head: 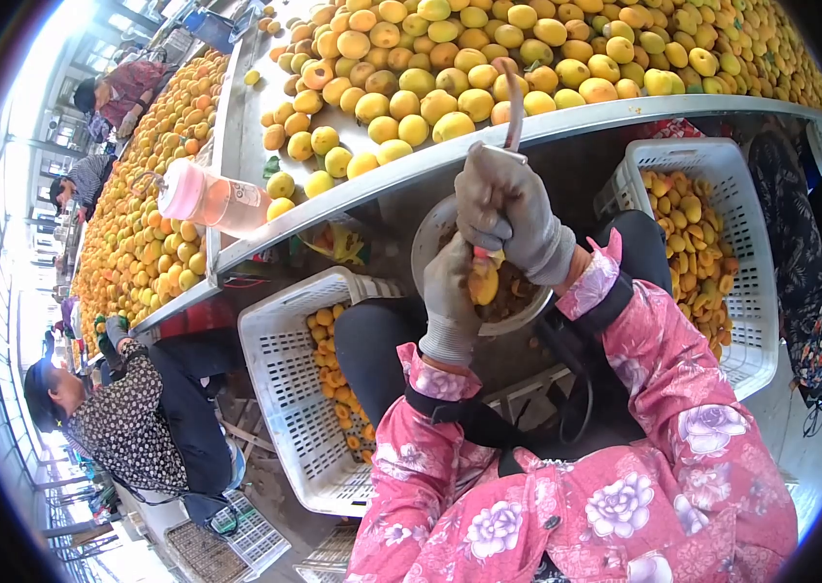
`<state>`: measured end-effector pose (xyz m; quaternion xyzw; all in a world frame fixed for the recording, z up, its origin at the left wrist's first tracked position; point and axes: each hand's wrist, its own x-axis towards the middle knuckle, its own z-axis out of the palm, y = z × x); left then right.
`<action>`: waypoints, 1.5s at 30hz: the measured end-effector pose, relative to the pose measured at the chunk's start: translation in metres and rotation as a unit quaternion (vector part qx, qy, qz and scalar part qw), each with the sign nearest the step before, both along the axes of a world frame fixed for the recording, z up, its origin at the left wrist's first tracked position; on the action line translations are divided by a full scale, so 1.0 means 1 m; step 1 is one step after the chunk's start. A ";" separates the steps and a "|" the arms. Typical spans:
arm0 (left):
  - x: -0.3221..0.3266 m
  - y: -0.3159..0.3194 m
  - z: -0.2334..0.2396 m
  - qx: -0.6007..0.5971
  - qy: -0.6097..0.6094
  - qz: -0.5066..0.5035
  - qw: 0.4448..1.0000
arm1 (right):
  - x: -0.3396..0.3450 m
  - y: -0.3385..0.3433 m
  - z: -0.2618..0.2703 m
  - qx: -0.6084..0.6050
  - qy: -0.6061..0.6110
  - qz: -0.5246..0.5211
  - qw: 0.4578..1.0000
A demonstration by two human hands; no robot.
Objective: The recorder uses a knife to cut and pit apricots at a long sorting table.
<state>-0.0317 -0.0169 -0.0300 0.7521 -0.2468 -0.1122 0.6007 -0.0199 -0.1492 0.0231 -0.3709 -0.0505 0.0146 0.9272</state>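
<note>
My left hand (451,291), in a grey work glove, is closed around a yellow-orange apricot (484,283). Just above it my right hand (502,204), gloved the same way, grips a tool with a curved metal blade (513,109) that points up towards the table. Both hands touch each other over a round bucket (422,251) with dark orange scraps inside. The tool's handle and its working end at the fruit are mostly hidden by the gloves.
A metal-edged table (382,178) heaped with apricots (455,127) lies ahead, a pink-lidded bottle (214,200) on its corner. White plastic crates of apricot pieces flank me, left (280,379) and right (753,270). Co-workers (127,430) sit at the left; another person's patterned clothing (783,240) shows at right.
</note>
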 end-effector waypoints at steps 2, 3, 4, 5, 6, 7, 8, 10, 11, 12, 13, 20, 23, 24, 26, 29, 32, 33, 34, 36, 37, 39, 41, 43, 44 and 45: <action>-0.007 -0.005 -0.004 -0.079 0.087 0.031 0.993 | 0.003 0.003 0.000 0.105 0.023 0.018 0.994; -0.011 -0.006 -0.004 -0.155 0.174 0.064 0.970 | 0.001 0.007 0.000 0.054 0.024 -0.008 0.998; -0.010 -0.006 -0.009 -0.154 0.173 0.066 0.970 | -0.001 0.012 0.000 0.004 0.024 -0.035 0.999; -0.009 -0.005 -0.017 -0.232 0.254 0.107 0.933 | -0.003 0.018 0.002 0.005 0.024 -0.033 0.999; -0.006 -0.008 -0.018 -0.307 0.331 0.142 0.881 | -0.006 0.022 0.006 -0.087 -0.008 -0.088 0.992; -0.005 -0.008 -0.019 -0.307 0.331 0.140 0.881 | -0.010 0.026 0.009 -0.178 -0.039 -0.142 0.973; -0.003 -0.008 -0.019 -0.309 0.363 0.190 0.858 | -0.014 0.031 0.004 -0.247 -0.086 -0.164 0.951; -0.002 -0.010 -0.019 -0.309 0.395 0.239 0.831 | -0.019 0.032 0.006 -0.252 -0.088 -0.172 0.948; -0.002 -0.011 -0.019 -0.311 0.370 0.197 0.853 | -0.020 0.032 0.007 -0.256 -0.090 -0.179 0.946; -0.003 -0.012 -0.019 -0.310 0.343 0.155 0.873 | -0.013 0.028 -0.001 -0.199 -0.097 -0.183 0.958; -0.003 -0.012 -0.018 -0.309 0.317 0.113 0.890 | -0.015 0.015 0.011 -0.186 0.001 -0.132 0.974; -0.006 -0.006 -0.031 -0.076 0.188 0.156 0.967 | 0.003 0.007 -0.005 0.085 0.051 -0.088 0.991; -0.009 -0.012 -0.002 -0.163 0.025 0.033 0.986 | -0.005 0.012 -0.002 0.047 0.055 -0.080 0.994; -0.004 -0.006 -0.016 -0.285 0.248 0.082 0.922 | -0.008 0.025 0.005 -0.036 0.057 -0.106 0.992; -0.013 -0.005 -0.010 -0.355 0.408 0.178 0.822 | -0.022 0.036 0.013 -0.246 -0.138 -0.197 0.939; -0.014 0.004 -0.008 -0.388 0.381 0.138 0.828 | -0.029 0.051 0.005 -0.466 -0.441 -0.129 0.756; -0.010 0.011 -0.014 -0.439 0.348 0.070 0.826 | -0.034 0.041 0.002 -0.454 -0.431 -0.126 0.770; -0.009 0.012 -0.016 -0.455 0.337 0.047 0.823 | -0.036 0.038 0.001 -0.456 -0.418 -0.119 0.777; -0.008 0.016 -0.012 -0.470 0.320 0.028 0.822 | -0.040 0.045 -0.003 -0.386 -0.369 -0.135 0.835; -0.004 0.018 -0.005 -0.473 0.328 0.047 0.816 | -0.044 0.041 -0.006 -0.360 -0.249 -0.144 0.888; 0.005 0.012 -0.004 -0.461 0.357 0.083 0.808 | -0.045 0.039 -0.008 -0.333 -0.117 -0.152 0.923; 0.011 -0.007 -0.009 -0.279 0.228 0.365 0.858 | -0.032 0.032 -0.016 -0.323 0.020 -0.198 0.925; 0.008 -0.008 -0.005 -0.191 0.122 0.339 0.913 | -0.024 0.025 -0.029 -0.345 0.067 -0.192 0.916; 0.005 -0.009 0.001 -0.176 0.056 0.330 0.926 | -0.024 0.029 -0.031 -0.413 0.096 -0.146 0.894; 0.005 -0.009 0.003 -0.160 -0.010 0.320 0.934 | -0.024 0.032 -0.032 -0.478 0.126 -0.098 0.864; 0.004 -0.010 0.001 -0.162 -0.010 0.317 0.934 | -0.024 0.032 -0.036 -0.479 0.126 -0.101 0.863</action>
